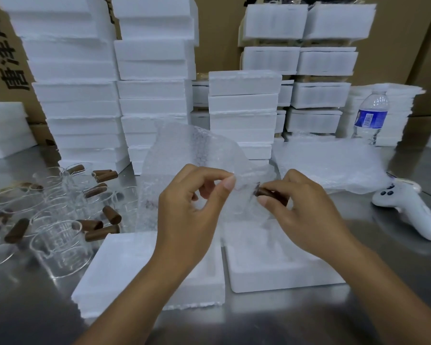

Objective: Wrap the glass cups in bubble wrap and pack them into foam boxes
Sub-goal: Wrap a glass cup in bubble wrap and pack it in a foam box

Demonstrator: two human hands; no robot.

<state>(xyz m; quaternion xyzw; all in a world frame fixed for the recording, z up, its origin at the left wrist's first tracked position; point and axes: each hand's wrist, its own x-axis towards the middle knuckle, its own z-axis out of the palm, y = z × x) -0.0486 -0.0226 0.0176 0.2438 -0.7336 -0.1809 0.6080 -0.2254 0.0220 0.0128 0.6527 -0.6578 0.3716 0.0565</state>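
Left hand (184,210) pinches wrap (184,145); right hand (309,215) fingers (264,200) grasp cup handle (271,194) at 3 o'clock. Risk: thin handle hold lets cup slip, striking box (246,282) at 6 o'clock.

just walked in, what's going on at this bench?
A person is partway through wrapping a glass cup. The right hand grips the cup's brown handle, and the left hand pinches the bubble wrap sheet held up around it. The glass body is hard to make out through the wrap. An open foam box sits just below the hands. The unwrapped cups lie on the table to the left.
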